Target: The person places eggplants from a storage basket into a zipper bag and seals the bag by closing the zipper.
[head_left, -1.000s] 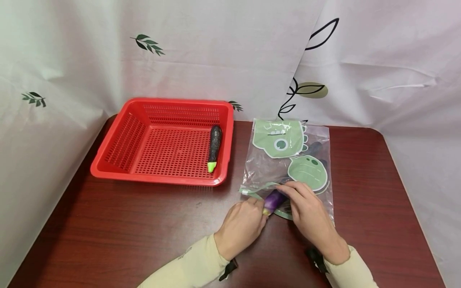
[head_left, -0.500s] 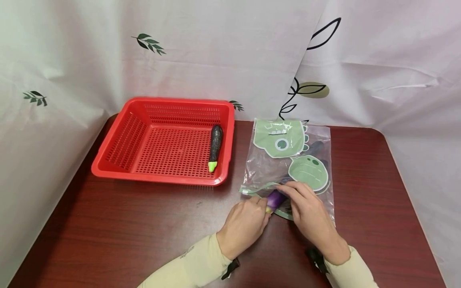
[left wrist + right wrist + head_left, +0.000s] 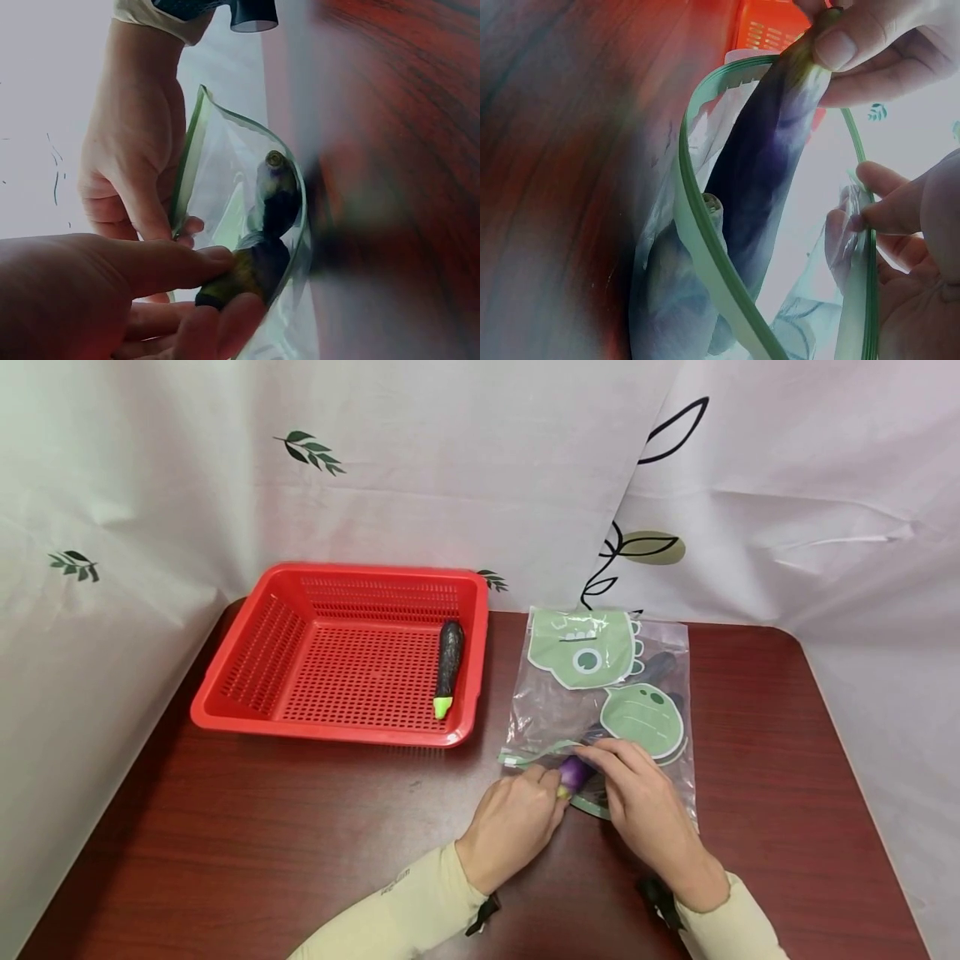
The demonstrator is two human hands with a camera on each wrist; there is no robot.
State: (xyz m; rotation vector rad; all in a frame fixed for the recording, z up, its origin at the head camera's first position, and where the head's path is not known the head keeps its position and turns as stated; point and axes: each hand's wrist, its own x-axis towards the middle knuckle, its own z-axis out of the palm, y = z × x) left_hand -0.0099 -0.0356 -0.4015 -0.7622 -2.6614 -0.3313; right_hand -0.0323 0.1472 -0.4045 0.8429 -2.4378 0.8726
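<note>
My left hand (image 3: 516, 818) pinches the pale green stem end of a long purple eggplant (image 3: 576, 774). The rest of that eggplant (image 3: 761, 157) runs down through the mouth of a clear zip bag (image 3: 547, 714) with green dinosaur prints. With thumb and fingers my right hand (image 3: 648, 810) holds the bag's upper green-edged rim, lifting it off the lower one so the mouth gapes. Beside the held eggplant, a second eggplant (image 3: 676, 289) lies inside the bag, its cut stem end near the mouth. Another dark shape (image 3: 660, 668) shows faintly through the plastic farther in.
A red perforated basket (image 3: 333, 732) stands at the back left of the brown table (image 3: 315, 827). In it, along the right side, lies a long blackish vegetable (image 3: 448, 660) with a lime green tip. A white printed curtain (image 3: 420, 468) hangs behind the table.
My left hand has moved slightly right and forward, pushing the eggplant deeper into the bag, so less of its purple skin shows. My right hand keeps its place at the rim.
</note>
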